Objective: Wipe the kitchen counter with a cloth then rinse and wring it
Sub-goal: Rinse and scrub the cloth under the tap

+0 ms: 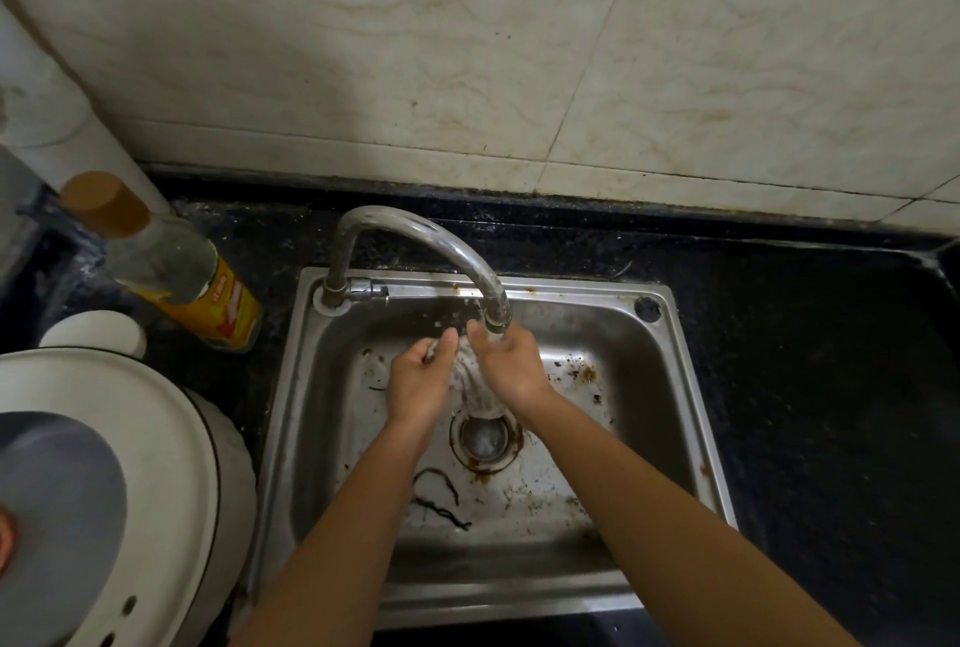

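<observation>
Rinsing under the tap point(415, 236): the left hand point(418, 381) curls round a pale bunched cloth point(431, 350) over the sink point(670, 366), right hand point(511, 366) alongside (grip impossible to tell). Probably sodden, limp and slippery, so take both ends to wring.

Yellow-labelled bottle point(171, 277), small white container point(93, 332) and white appliance point(156, 438) at left.
</observation>
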A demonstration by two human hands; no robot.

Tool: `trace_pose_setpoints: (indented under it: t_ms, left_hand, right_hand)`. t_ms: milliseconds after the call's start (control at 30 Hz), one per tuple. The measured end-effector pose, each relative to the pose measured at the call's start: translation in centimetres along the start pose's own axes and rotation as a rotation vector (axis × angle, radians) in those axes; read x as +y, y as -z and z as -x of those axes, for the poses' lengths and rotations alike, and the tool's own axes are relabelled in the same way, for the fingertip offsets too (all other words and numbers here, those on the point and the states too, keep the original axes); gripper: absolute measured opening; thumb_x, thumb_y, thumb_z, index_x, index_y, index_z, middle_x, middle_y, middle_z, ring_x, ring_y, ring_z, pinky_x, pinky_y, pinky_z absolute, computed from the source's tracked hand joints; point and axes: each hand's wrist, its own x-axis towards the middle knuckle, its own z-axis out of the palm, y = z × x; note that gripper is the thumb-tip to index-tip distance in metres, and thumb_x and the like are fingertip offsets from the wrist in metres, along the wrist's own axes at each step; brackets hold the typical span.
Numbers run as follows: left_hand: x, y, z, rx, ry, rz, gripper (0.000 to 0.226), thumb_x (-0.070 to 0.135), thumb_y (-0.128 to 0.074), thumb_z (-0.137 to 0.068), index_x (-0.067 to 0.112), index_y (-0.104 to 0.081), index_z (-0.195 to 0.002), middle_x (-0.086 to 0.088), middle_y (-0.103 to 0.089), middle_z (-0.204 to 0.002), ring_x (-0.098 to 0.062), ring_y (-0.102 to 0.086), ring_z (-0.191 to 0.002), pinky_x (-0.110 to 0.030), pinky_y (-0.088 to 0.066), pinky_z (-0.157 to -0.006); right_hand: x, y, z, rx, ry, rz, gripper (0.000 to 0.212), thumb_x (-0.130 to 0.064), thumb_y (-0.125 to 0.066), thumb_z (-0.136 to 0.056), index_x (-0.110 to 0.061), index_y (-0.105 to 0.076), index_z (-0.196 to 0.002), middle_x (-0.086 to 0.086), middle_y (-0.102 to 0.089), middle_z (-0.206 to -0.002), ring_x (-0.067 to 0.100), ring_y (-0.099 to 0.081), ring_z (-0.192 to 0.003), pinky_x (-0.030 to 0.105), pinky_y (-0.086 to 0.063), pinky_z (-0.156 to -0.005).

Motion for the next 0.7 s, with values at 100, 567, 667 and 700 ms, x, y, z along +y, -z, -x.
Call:
trace_pose_setpoints:
  t_ms: [100,567,667,700]
  left_hand:
    - [0.4,1.0,0.0,-0.06,-0.014,0.032,0.018,0.024,-0.059,-0.092,0.01,-0.07,-0.096,-0.004,-0.07,-0.083,-0.01,-0.062,-0.071,-0.016,-0.048,-0.057]
    - [0.9,0.1,0.2,-0.137,0.321,0.336,0.026,0.029,-0.062,-0.091,0.007,-0.06,-0.104,-0.014,-0.069,-0.096,-0.023,-0.07,-0.082,-0.028,-0.056,-0.062]
    - [1.4,0.3,-0.3,-0.159,0.32,0.539,0.017,0.003,-0.063,-0.087,0.005,-0.059,-0.103,-0.019,-0.068,-0.108,-0.018,-0.07,-0.082,-0.023,-0.056,-0.06]
    - [1.4,0.3,-0.4,-0.151,0.311,0.578,0.019,-0.001,-0.062,-0.085,0.007,-0.058,-0.102,-0.018,-0.068,-0.108,-0.017,-0.07,-0.081,-0.023,-0.056,-0.06]
  right_hand:
    - [0.3,0.8,-0.2,-0.049,-0.03,-0.09,0.001,-0.02,-0.062,-0.093,-0.019,-0.062,-0.092,0.011,-0.069,-0.096,0.02,-0.066,-0.088,0.04,-0.056,-0.081]
    - [1.7,1.9,0.1,-0.001,0.294,0.016,0.012,0.013,-0.07,-0.074,0.002,-0.067,-0.078,0.006,-0.066,-0.073,0.013,-0.059,-0.066,0.027,-0.05,-0.062]
    - [1.8,2.3,0.5,-0.024,0.344,0.035,0.021,0.011,-0.073,-0.072,-0.009,-0.069,-0.075,0.004,-0.07,-0.081,0.017,-0.065,-0.079,0.033,-0.056,-0.073]
    - [1.8,2.4,0.7,-0.026,0.347,0.036,0.024,0.011,-0.074,-0.072,-0.012,-0.068,-0.075,0.003,-0.071,-0.083,0.017,-0.066,-0.081,0.033,-0.056,-0.076]
